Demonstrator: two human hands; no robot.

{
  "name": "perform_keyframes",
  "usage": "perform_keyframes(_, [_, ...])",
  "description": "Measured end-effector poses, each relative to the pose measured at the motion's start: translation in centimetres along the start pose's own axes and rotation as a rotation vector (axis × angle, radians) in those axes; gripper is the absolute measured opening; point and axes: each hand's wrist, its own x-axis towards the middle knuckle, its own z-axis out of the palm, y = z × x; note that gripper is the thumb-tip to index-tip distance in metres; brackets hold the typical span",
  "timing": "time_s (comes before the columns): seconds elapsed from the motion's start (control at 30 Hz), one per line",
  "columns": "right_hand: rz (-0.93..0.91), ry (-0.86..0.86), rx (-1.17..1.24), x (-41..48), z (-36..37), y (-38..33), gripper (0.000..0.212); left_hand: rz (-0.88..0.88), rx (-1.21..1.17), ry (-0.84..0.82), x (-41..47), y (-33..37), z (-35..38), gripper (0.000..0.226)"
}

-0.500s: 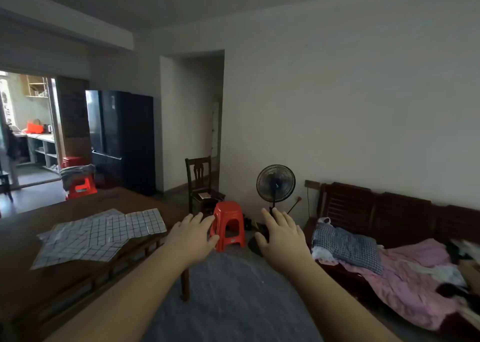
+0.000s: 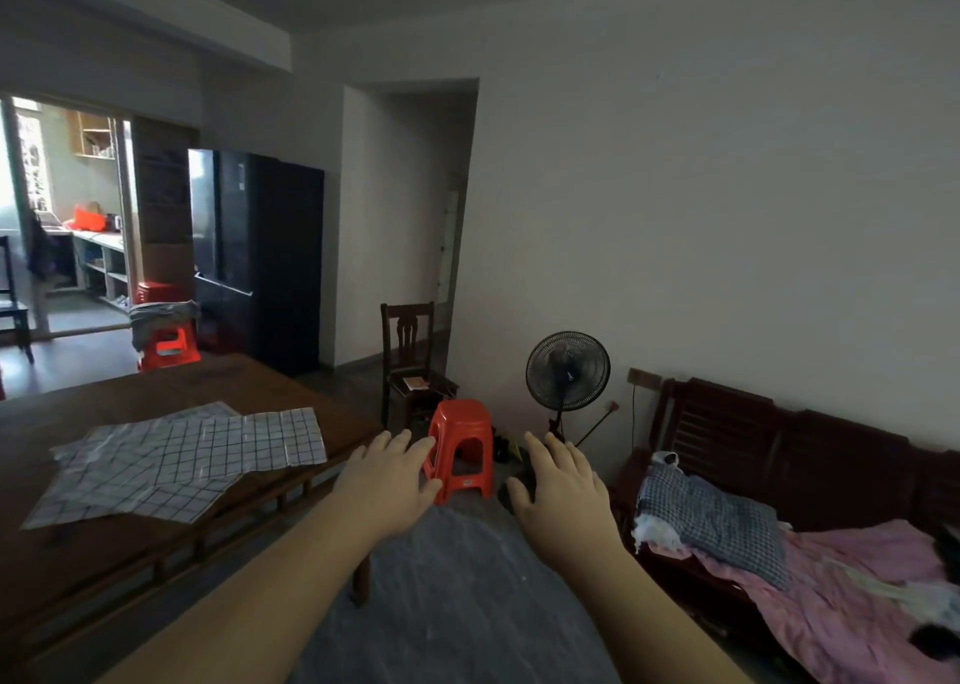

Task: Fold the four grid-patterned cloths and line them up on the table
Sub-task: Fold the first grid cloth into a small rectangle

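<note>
Here, the dark wooden bench [image 2: 104, 579] on the left carries the grid-patterned cloths [image 2: 176, 462], spread unfolded and overlapping near its right edge. The person's left hand [image 2: 387, 481] and right hand [image 2: 563, 496] hover beyond the bench, each grip apart, fingers straight, holding nothing, before a red stool [image 2: 462, 449].

White cloths [image 2: 182, 462] carry a dark grid on the brown table [image 2: 130, 569]. The stool [image 2: 461, 447] is orange-red; the sofa's blanket [image 2: 841, 595] is pink.

Unfolded grid-patterned cloths [image 2: 182, 462] overlap on the wooden table [image 2: 78, 569].
</note>
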Motion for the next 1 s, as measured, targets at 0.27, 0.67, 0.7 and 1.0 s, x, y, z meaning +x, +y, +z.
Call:
perform_keyframes(0.27, [-0.013, -0.056, -0.038, 13.8, 6.8, -5.0, 0.066, -0.006, -0.061, 0.007, 13.3, -9.1, 2.5, 0.069])
perform_keyframes(0.67, [-0.043, -0.181, 0.031, 31.0, 19.4, -12.4, 0.066, -0.079, -0.041, -0.064, 26.7, -23.9, 6.4, 0.068])
perform_keyframes(0.7, [-0.056, -0.19, 0.037, 32.5, 20.4, -13.0, 0.066, -0.094, -0.033, -0.064, 27.5, -25.2, 6.8, 0.067])
perform_keyframes(1.0, [-0.279, -0.317, 0.142, 44.2, 30.9, -16.6, 0.065, -0.353, -0.095, -0.09, 35.4, -33.0, 10.1, 0.066])
